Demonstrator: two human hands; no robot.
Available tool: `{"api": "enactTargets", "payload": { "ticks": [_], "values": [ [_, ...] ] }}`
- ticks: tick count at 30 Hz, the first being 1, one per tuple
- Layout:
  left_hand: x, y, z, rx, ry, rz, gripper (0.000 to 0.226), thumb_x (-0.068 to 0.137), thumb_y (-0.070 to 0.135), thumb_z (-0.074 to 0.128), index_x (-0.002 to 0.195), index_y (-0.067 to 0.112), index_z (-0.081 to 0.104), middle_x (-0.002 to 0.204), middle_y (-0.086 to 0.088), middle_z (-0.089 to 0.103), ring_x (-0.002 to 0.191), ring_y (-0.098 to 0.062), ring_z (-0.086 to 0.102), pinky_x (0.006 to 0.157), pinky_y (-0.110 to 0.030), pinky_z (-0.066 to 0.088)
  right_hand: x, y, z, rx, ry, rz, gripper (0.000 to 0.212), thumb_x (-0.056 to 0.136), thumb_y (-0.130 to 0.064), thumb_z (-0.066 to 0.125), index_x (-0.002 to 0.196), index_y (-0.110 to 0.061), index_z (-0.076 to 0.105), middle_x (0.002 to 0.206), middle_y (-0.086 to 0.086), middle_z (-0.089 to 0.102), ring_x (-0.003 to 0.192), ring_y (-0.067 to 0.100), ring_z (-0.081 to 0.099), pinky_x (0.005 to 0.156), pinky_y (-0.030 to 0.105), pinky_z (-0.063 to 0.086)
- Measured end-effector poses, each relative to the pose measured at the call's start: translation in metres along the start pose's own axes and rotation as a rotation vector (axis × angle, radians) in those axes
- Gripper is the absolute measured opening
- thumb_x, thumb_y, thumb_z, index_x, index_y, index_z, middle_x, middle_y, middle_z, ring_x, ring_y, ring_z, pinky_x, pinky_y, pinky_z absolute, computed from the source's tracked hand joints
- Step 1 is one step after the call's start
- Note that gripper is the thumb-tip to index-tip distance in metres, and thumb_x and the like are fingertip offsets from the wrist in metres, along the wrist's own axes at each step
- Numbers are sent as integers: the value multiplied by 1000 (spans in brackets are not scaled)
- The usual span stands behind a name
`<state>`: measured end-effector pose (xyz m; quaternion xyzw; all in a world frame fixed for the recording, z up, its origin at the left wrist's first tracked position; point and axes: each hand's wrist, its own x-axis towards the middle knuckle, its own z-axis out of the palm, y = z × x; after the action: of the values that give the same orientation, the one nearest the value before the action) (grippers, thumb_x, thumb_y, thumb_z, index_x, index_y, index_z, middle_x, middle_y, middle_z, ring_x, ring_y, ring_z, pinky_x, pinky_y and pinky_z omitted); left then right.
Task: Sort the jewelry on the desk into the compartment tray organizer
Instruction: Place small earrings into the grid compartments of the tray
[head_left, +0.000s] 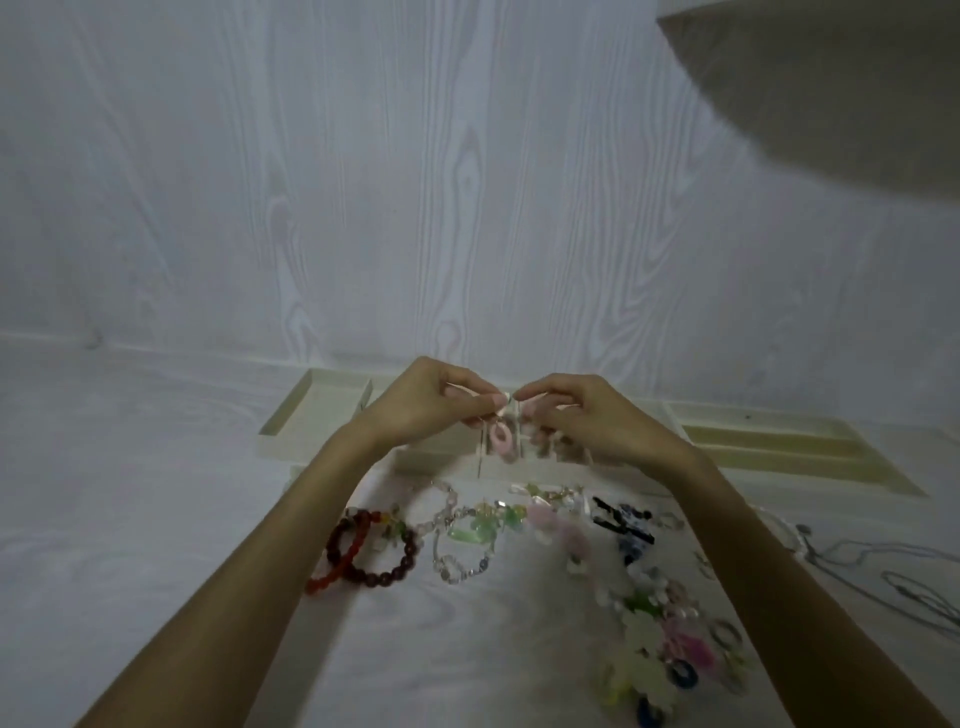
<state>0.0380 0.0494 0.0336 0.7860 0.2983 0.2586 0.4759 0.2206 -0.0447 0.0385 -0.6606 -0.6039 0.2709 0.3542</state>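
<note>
My left hand (434, 402) and my right hand (587, 421) meet above the cream compartment tray organizer (311, 415). Between them they pinch a small piece of jewelry with pink oval links (501, 441) that dangles from the fingertips. Below my wrists, loose jewelry lies on the desk: a dark red bead bracelet (358, 556), a clear bead bracelet (457, 564), green pieces (483, 525), a pink link chain (563, 530) and black-and-blue pieces (626, 525). Further rings and colourful pieces (675, 654) lie blurred near my right forearm.
The white wood-grain desk (156, 519) meets a matching wall behind the tray. Thin grey chains (893, 571) trail at the right edge. A pale curved object (831, 93) hangs in the top right corner. The tray's long right compartments (779, 441) show bare bottoms.
</note>
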Motion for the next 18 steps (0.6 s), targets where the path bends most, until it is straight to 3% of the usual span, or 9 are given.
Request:
{"api": "enactTargets", "payload": {
  "ticks": [6,10,13,15,18],
  "values": [
    [43,-2,-12,14,-15,-48,15,79,34,73,88,22,76,78,-1,75,74,0,68,63,-7,45,43,0,-4,171,1,-34,18,81,-21,70,98,-18,73,88,2,75,84,15,71,77,25,57],
    [68,-11,-11,-5,39,-93,22,79,30,74,93,13,75,85,-7,75,86,-12,70,83,-22,52,68,11,-2,206,74,5,26,78,-21,73,102,-11,72,87,6,75,80,17,72,79,31,58],
    [78,-17,-4,16,68,-108,21,86,23,67,98,7,73,93,-12,74,92,-20,69,88,-27,52,79,20,4,183,147,14,24,76,-17,75,99,-11,73,84,6,75,77,15,72,79,30,57],
    [86,-22,-1,4,58,-115,21,90,20,62,105,6,69,98,-11,73,91,-19,69,85,-23,53,85,26,6,150,212,2,19,78,-14,74,96,-12,74,83,3,74,74,12,71,76,27,58],
    [93,-28,-1,-24,41,-153,26,87,15,65,112,12,60,96,-6,70,86,-13,66,67,-12,49,92,33,7,158,290,-17,14,78,-12,73,92,-14,74,84,1,74,75,11,70,72,24,57]
  ]
}}
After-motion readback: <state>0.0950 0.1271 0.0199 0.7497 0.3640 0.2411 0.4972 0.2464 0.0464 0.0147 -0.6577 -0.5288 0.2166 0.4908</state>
